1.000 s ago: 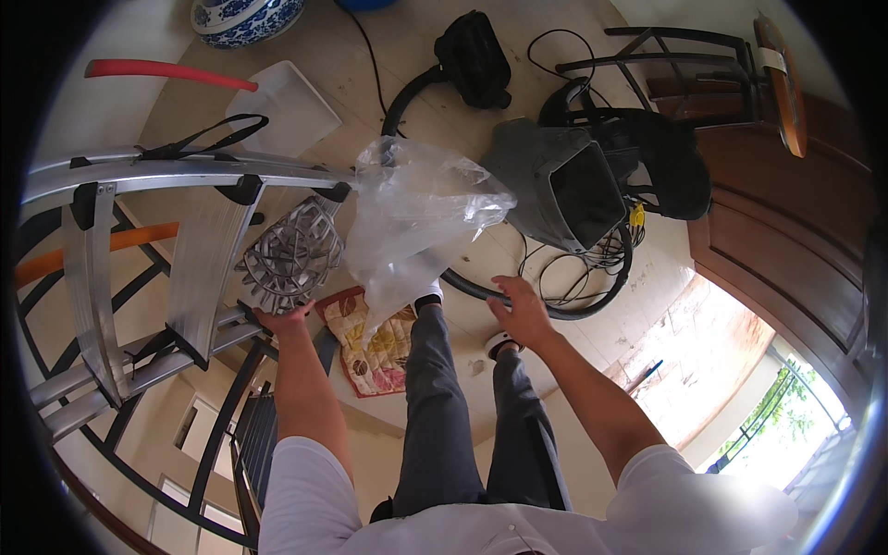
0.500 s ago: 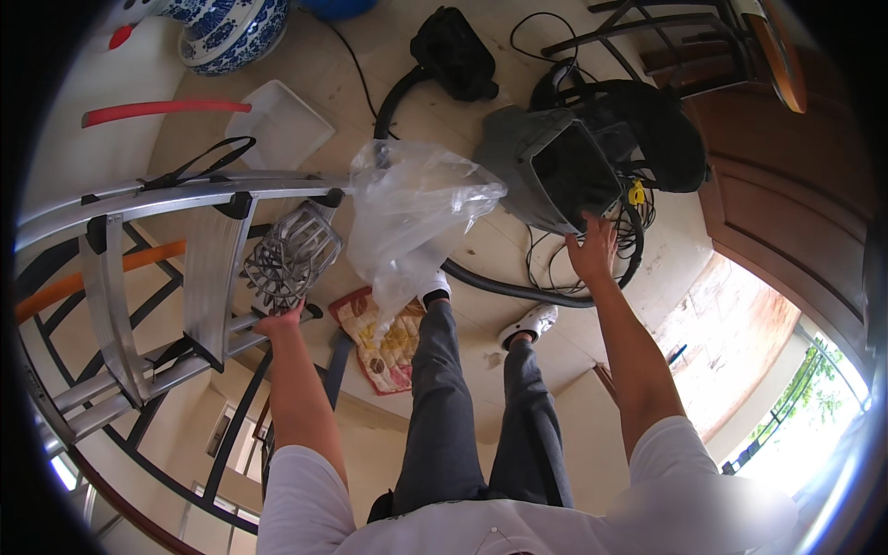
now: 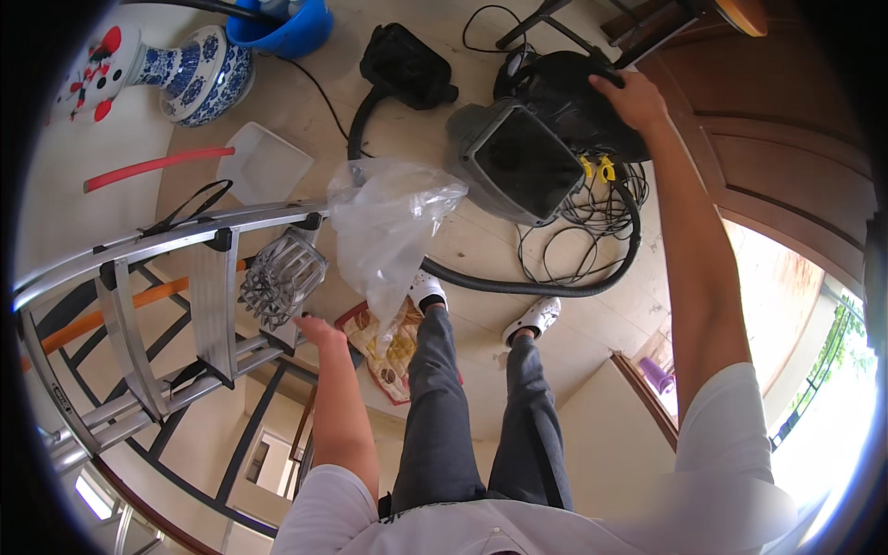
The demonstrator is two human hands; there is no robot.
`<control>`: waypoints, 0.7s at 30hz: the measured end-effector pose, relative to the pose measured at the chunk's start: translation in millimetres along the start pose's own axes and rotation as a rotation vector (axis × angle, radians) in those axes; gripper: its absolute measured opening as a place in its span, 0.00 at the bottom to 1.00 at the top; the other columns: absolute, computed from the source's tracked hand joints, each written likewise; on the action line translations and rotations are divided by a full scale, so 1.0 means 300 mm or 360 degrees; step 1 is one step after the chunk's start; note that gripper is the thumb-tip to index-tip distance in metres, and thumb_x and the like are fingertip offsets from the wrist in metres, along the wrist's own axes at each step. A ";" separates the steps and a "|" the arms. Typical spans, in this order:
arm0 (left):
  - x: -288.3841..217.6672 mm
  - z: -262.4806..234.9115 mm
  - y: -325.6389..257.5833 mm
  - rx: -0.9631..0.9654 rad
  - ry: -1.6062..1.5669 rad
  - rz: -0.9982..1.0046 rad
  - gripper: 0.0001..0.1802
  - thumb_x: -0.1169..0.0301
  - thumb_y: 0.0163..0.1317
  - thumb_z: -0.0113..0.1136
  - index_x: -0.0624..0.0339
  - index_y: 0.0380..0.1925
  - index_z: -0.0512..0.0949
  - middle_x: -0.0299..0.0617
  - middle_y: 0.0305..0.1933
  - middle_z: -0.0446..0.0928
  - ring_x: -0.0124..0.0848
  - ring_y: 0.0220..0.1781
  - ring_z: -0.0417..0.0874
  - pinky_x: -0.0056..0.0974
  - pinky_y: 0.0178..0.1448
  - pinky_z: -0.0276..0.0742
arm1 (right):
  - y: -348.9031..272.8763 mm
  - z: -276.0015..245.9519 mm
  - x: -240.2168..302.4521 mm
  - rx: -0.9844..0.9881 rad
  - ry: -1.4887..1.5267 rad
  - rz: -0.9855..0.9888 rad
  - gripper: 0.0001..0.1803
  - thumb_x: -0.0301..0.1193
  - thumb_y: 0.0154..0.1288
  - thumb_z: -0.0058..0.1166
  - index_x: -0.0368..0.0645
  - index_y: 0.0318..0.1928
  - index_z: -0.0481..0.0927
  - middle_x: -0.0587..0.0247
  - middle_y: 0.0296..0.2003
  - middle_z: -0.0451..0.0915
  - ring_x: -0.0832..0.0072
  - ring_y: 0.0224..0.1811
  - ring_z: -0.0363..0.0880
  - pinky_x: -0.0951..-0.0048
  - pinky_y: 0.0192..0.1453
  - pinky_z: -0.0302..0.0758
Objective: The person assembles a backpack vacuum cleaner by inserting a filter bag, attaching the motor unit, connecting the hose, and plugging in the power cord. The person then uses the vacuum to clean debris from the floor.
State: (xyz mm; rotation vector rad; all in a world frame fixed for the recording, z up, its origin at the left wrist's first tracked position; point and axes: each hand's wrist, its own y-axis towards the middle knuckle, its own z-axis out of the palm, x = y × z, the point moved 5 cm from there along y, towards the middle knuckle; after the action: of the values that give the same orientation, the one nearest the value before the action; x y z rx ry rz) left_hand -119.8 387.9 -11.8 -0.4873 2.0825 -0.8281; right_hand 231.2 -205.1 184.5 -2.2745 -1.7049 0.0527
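Observation:
My right hand reaches far forward, its fingers curled over the upper edge of a black rounded part, which looks like the lid or body of a vacuum cleaner. Against that part leans a dark grey, open-mouthed tank, hollow side toward me. A black ribbed hose curves around below them. My left hand is held low by the end of an aluminium ladder, fingers stretched out and holding nothing visible. Just above it sits a silvery slatted, basket-like thing.
A clear plastic bag lies mid-floor, near a patterned mat. Coiled black cable with yellow ties sits right of the hose. Further off are a black box-shaped part, white tray, blue bucket, and blue-white vase.
My right hand has moved from the tank's rim up and right onto the black rounded part. That part has shifted left. My left hand has moved slightly right.

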 end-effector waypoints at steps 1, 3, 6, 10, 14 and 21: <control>0.001 0.078 -0.115 0.0232 0.0334 0.0167 0.40 0.40 0.64 0.32 0.62 0.64 0.58 0.43 0.68 0.58 0.38 0.68 0.60 0.45 0.70 0.45 | -0.065 0.027 0.038 0.0007 -0.0003 -0.0021 0.30 0.59 0.57 0.47 0.44 0.41 0.80 0.49 0.38 0.81 0.54 0.45 0.79 0.56 0.48 0.74; 0.000 0.224 -0.359 0.0830 0.0507 0.0159 0.41 0.38 0.63 0.35 0.61 0.62 0.60 0.43 0.67 0.58 0.39 0.66 0.62 0.50 0.69 0.47 | -0.286 0.046 0.175 0.0023 0.0010 -0.0024 0.24 0.52 0.63 0.44 0.42 0.38 0.78 0.51 0.36 0.80 0.53 0.40 0.80 0.55 0.45 0.75; 0.011 0.361 -0.768 0.1614 0.0415 -0.0005 0.41 0.35 0.61 0.35 0.57 0.61 0.62 0.43 0.64 0.63 0.36 0.64 0.64 0.52 0.67 0.49 | -0.670 0.084 0.330 -0.0178 0.0538 -0.0284 0.26 0.41 0.61 0.50 0.35 0.53 0.68 0.46 0.47 0.74 0.53 0.53 0.69 0.55 0.49 0.73; -0.016 0.346 -1.100 0.2116 0.0195 -0.0320 0.40 0.37 0.60 0.44 0.59 0.61 0.61 0.43 0.58 0.68 0.36 0.59 0.69 0.43 0.62 0.60 | -1.046 0.183 0.472 0.0230 0.0843 -0.0388 0.41 0.42 0.60 0.49 0.26 0.64 0.51 0.38 0.64 0.53 0.48 0.65 0.53 0.43 0.63 0.51; -0.033 0.151 -0.915 0.1288 0.1112 0.0481 0.39 0.49 0.58 0.59 0.68 0.59 0.62 0.47 0.58 0.68 0.37 0.56 0.71 0.37 0.58 0.65 | -1.337 0.357 0.556 0.0871 0.1162 -0.0442 0.38 0.45 0.67 0.40 0.30 0.66 0.49 0.38 0.68 0.44 0.47 0.70 0.45 0.48 0.69 0.48; 0.009 -0.098 -0.590 0.0594 0.1127 0.0887 0.40 0.48 0.57 0.61 0.72 0.56 0.64 0.50 0.54 0.71 0.36 0.55 0.71 0.37 0.59 0.65 | -1.227 0.310 0.289 0.0798 0.1855 0.0020 0.16 0.34 0.59 0.57 0.40 0.46 0.77 0.51 0.48 0.74 0.54 0.49 0.75 0.64 0.53 0.71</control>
State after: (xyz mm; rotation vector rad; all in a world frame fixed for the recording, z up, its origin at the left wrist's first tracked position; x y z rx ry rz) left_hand -136.3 272.3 124.4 0.6585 2.4091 -1.1011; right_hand -105.7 -10.5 202.9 -1.4115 -0.8891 -0.6331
